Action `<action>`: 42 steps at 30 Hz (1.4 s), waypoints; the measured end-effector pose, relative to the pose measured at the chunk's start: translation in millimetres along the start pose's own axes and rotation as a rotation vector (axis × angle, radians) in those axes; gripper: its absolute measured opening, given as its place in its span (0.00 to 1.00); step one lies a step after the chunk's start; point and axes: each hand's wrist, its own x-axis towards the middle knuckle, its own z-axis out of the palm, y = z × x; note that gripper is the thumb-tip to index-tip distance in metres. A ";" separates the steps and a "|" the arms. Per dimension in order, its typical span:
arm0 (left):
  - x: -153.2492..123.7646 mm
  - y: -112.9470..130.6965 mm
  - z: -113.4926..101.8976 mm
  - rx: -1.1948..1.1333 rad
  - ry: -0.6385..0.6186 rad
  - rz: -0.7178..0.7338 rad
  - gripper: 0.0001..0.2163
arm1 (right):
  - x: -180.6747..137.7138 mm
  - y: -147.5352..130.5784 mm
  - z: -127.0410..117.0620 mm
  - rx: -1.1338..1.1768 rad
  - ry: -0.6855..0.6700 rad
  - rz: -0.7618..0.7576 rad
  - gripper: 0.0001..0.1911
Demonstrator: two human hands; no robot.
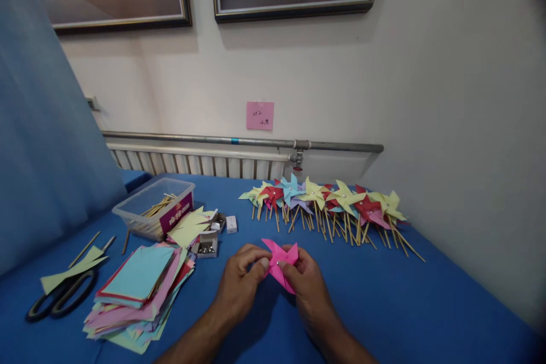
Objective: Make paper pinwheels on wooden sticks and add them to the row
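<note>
A bright pink paper pinwheel [286, 255] is held up between my two hands, a small metal pin at its centre. My left hand [244, 280] pinches its left side between thumb and fingers. My right hand [310, 287] grips the right side, the thumb pressed close to the pin. No stick shows on this pinwheel. Behind my hands lies a row of finished pinwheels [344, 198] on wooden sticks, in yellow, red, blue, purple and pink. Left of my hands sits a small open box of metal pins [206, 248].
At left are a stack of coloured paper sheets [139, 274], black-handled scissors [73, 294] partly under green paper, and a clear plastic box [136, 211] of wooden sticks. A small white box [231, 224] stands near cut paper pieces [191, 226]. A blue curtain [51, 125] hangs at far left.
</note>
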 end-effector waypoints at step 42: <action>4.7 1.1 -14.6 0.031 -0.257 -0.248 0.23 | -16.6 -26.0 1.8 -0.319 -0.401 0.008 0.17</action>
